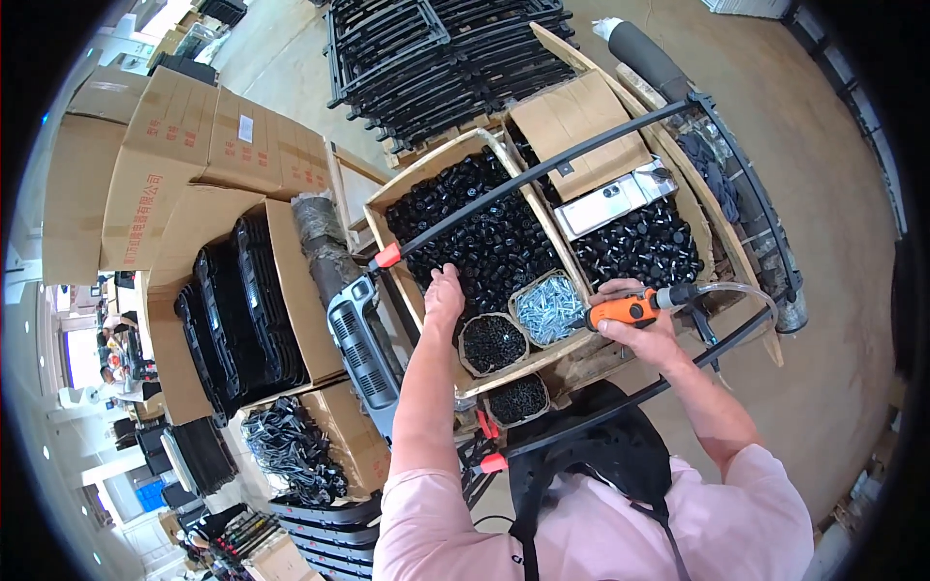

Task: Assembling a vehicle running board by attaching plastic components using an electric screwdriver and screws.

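Observation:
My right hand (641,329) grips an orange pneumatic screwdriver (625,310) with a clear air hose (744,288) running off to the right. Its tip points left toward a small round basket of silver screws (547,306). My left hand (445,294) reaches into a wooden crate (426,177) full of small black plastic caps (489,232), fingers down among them; what it holds is hidden. A black metal tube frame (542,169) with an orange end cap (387,256) crosses over the crate.
Two small baskets of black screws (492,344) sit by the silver ones. A phone (615,200) lies on a cardboard sheet. Open cartons of black plastic parts (237,310) stand at left. Stacked black frames (436,53) lie beyond the crate. A black seat (605,450) is below my chest.

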The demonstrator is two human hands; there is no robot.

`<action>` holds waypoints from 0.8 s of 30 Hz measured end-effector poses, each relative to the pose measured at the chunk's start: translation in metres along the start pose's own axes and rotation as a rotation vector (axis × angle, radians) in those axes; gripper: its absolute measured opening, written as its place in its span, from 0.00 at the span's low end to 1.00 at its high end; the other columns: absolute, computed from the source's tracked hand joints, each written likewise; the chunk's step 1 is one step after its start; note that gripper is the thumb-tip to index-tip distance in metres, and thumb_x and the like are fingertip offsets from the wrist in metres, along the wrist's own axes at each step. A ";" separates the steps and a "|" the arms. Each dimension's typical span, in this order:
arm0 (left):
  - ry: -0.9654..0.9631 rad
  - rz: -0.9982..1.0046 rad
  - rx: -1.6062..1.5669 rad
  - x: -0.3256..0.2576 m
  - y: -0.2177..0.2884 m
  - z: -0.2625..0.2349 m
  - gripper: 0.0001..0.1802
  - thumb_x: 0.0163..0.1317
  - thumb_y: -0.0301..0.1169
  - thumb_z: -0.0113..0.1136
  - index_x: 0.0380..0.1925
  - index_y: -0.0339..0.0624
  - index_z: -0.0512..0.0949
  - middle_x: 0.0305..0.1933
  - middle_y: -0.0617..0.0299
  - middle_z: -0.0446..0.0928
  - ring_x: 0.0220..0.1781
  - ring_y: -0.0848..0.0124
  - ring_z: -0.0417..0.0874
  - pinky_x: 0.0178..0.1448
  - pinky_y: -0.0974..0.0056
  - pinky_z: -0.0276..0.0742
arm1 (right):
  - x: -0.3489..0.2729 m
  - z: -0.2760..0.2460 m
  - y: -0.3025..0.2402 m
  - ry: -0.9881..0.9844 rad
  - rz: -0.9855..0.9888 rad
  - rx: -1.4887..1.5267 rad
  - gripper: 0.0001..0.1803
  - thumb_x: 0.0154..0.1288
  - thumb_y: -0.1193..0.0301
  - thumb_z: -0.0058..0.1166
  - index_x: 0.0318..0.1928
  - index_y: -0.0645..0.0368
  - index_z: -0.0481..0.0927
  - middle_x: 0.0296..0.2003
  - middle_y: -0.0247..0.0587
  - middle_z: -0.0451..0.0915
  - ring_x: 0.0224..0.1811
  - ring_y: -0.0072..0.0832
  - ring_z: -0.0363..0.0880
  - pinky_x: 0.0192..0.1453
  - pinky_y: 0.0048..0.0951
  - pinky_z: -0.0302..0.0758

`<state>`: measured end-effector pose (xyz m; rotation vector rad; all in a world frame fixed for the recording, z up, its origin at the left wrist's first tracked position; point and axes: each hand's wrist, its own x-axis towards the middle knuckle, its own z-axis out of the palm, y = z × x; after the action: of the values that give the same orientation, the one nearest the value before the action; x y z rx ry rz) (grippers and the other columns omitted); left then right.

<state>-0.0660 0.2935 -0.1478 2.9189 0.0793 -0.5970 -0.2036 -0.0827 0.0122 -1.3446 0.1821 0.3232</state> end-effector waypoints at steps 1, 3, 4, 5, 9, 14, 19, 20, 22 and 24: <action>0.016 0.006 -0.020 0.000 0.002 0.001 0.15 0.71 0.27 0.58 0.56 0.43 0.73 0.58 0.38 0.75 0.55 0.38 0.86 0.58 0.40 0.85 | 0.003 0.000 0.006 0.017 -0.027 -0.004 0.31 0.61 0.72 0.74 0.64 0.58 0.77 0.54 0.44 0.86 0.57 0.29 0.84 0.65 0.35 0.82; 0.109 0.015 -0.079 -0.002 0.001 0.002 0.14 0.69 0.25 0.57 0.54 0.42 0.74 0.55 0.41 0.78 0.55 0.41 0.87 0.59 0.43 0.84 | 0.011 0.006 0.010 0.026 -0.014 0.005 0.31 0.61 0.73 0.74 0.64 0.58 0.77 0.54 0.44 0.86 0.57 0.29 0.84 0.65 0.34 0.82; 0.114 0.011 -0.082 -0.003 -0.002 0.000 0.14 0.69 0.25 0.57 0.54 0.42 0.74 0.55 0.41 0.78 0.55 0.41 0.87 0.59 0.43 0.84 | 0.017 0.011 0.012 0.030 0.000 0.017 0.31 0.61 0.73 0.74 0.63 0.58 0.77 0.54 0.44 0.86 0.57 0.29 0.85 0.65 0.34 0.82; 0.256 0.004 -0.236 -0.006 -0.010 -0.001 0.16 0.69 0.26 0.57 0.55 0.43 0.75 0.52 0.42 0.80 0.53 0.40 0.87 0.58 0.42 0.83 | 0.024 0.018 0.018 0.023 0.002 0.037 0.30 0.61 0.75 0.74 0.63 0.60 0.77 0.54 0.44 0.85 0.58 0.29 0.85 0.66 0.34 0.82; 0.242 -0.177 -0.912 -0.034 -0.009 -0.018 0.17 0.74 0.29 0.57 0.60 0.41 0.73 0.44 0.52 0.83 0.39 0.57 0.86 0.44 0.56 0.83 | 0.069 0.048 0.072 0.056 -0.090 0.142 0.31 0.61 0.77 0.73 0.64 0.62 0.76 0.55 0.45 0.84 0.59 0.30 0.84 0.67 0.33 0.81; -0.106 -0.189 -1.926 -0.127 0.023 -0.027 0.17 0.81 0.36 0.55 0.64 0.43 0.72 0.44 0.61 0.80 0.38 0.71 0.79 0.38 0.67 0.74 | 0.128 0.075 0.115 0.156 -0.030 0.207 0.30 0.62 0.75 0.75 0.64 0.58 0.78 0.52 0.39 0.84 0.53 0.26 0.83 0.64 0.32 0.79; -0.166 -0.246 -2.196 -0.221 0.029 -0.004 0.16 0.81 0.40 0.55 0.60 0.45 0.76 0.44 0.63 0.80 0.39 0.69 0.79 0.39 0.64 0.74 | 0.174 0.075 0.145 0.169 0.155 -0.483 0.24 0.65 0.58 0.69 0.54 0.61 0.83 0.43 0.48 0.87 0.50 0.39 0.87 0.58 0.40 0.80; -0.143 -0.271 -2.223 -0.237 0.025 0.002 0.16 0.81 0.40 0.55 0.60 0.45 0.76 0.45 0.62 0.80 0.40 0.68 0.79 0.39 0.64 0.74 | 0.169 0.080 0.138 0.153 0.152 -0.484 0.24 0.65 0.58 0.69 0.54 0.61 0.83 0.43 0.48 0.87 0.50 0.39 0.87 0.58 0.40 0.80; -0.119 -0.322 -2.251 -0.262 0.025 0.010 0.15 0.81 0.40 0.55 0.59 0.45 0.76 0.45 0.61 0.80 0.40 0.68 0.80 0.39 0.64 0.74 | 0.148 0.079 0.108 -0.254 0.347 -0.859 0.13 0.67 0.63 0.67 0.45 0.59 0.86 0.39 0.43 0.88 0.41 0.36 0.89 0.48 0.41 0.84; -0.138 -0.305 -2.268 -0.277 0.025 0.013 0.14 0.82 0.40 0.55 0.58 0.45 0.77 0.44 0.61 0.81 0.40 0.68 0.80 0.39 0.64 0.75 | 0.122 0.077 0.118 -0.514 0.084 -1.392 0.13 0.64 0.64 0.67 0.42 0.60 0.87 0.37 0.48 0.88 0.45 0.45 0.90 0.52 0.50 0.84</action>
<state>-0.3238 0.2612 -0.0466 0.6549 0.6328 -0.2522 -0.1317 0.0293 -0.1180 -2.5451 -0.5309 0.9489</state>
